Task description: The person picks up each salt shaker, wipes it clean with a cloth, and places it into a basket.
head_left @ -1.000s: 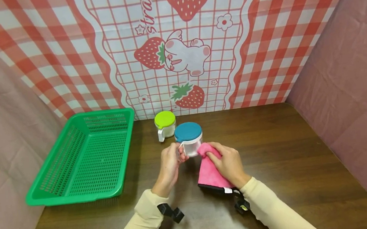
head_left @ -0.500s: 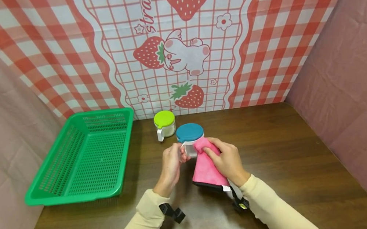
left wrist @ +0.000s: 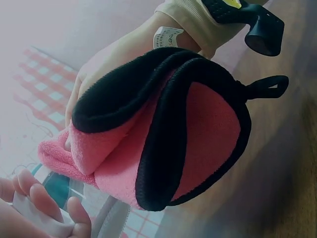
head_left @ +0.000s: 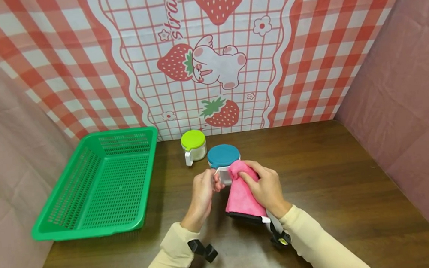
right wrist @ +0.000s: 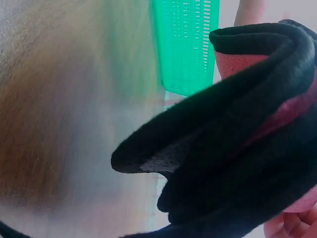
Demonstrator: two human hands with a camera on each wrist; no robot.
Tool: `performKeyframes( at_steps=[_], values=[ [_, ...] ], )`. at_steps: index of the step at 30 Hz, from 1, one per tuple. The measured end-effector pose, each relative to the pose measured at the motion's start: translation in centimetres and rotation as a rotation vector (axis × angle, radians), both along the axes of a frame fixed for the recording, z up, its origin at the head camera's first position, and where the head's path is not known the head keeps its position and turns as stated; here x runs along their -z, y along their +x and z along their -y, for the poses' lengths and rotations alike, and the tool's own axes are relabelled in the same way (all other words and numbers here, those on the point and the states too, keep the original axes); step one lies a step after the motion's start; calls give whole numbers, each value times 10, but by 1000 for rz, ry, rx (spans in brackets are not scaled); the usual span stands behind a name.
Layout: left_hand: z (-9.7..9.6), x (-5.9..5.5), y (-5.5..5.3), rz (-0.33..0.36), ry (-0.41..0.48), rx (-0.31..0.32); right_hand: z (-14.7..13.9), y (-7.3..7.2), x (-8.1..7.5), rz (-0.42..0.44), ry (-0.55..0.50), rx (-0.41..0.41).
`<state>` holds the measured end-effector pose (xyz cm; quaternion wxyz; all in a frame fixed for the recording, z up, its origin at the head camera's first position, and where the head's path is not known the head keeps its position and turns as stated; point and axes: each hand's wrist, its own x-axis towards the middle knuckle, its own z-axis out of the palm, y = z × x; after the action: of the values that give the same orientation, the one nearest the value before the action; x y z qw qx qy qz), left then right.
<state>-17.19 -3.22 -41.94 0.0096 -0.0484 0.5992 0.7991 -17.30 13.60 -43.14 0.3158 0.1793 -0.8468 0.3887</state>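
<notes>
In the head view, a clear seasoning jar with a blue lid (head_left: 223, 155) is held by its white handle in my left hand (head_left: 201, 193). My right hand (head_left: 266, 186) grips a pink cloth (head_left: 245, 198) with a black edge and a white tag, its bunched top against the jar's right front side. The cloth hides part of the jar's body. From the left wrist, the folded cloth (left wrist: 210, 134) hangs with a black loop, and the left fingers (left wrist: 44, 201) curl round the handle. Black folds of the cloth (right wrist: 237, 124) fill much of the right wrist view.
A second jar with a lime green lid (head_left: 193, 140) stands behind and left of the blue-lidded one. A green slotted basket (head_left: 120, 188) sits at the left of the wooden table (head_left: 328, 183). A red-checked strawberry curtain (head_left: 216, 73) hangs along the back.
The blue-lidded jar has shifted slightly right with my left hand. The cloth has moved left and up, covering more of the jar's front. The green-lidded jar and the basket stay in place.
</notes>
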Motion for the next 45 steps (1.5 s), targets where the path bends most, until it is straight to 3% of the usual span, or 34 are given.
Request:
performKeyframes(
  at_steps=[20, 27, 34, 39, 45],
  values=[
    [7, 2, -3, 13, -53, 74, -11, -6, -4, 227, -129, 0],
    [14, 0, -2, 8, 1, 212, -9, -7, -4, 306, -217, -12],
    [19, 3, -2, 3, 1, 316, -6, -7, 0, 303, -231, -4],
    [21, 5, -2, 14, 3, 346, -5, -7, 4, 276, -217, -8],
    [22, 7, -3, 35, -7, 338, -5, -7, 5, 276, -207, -7]
  ],
)
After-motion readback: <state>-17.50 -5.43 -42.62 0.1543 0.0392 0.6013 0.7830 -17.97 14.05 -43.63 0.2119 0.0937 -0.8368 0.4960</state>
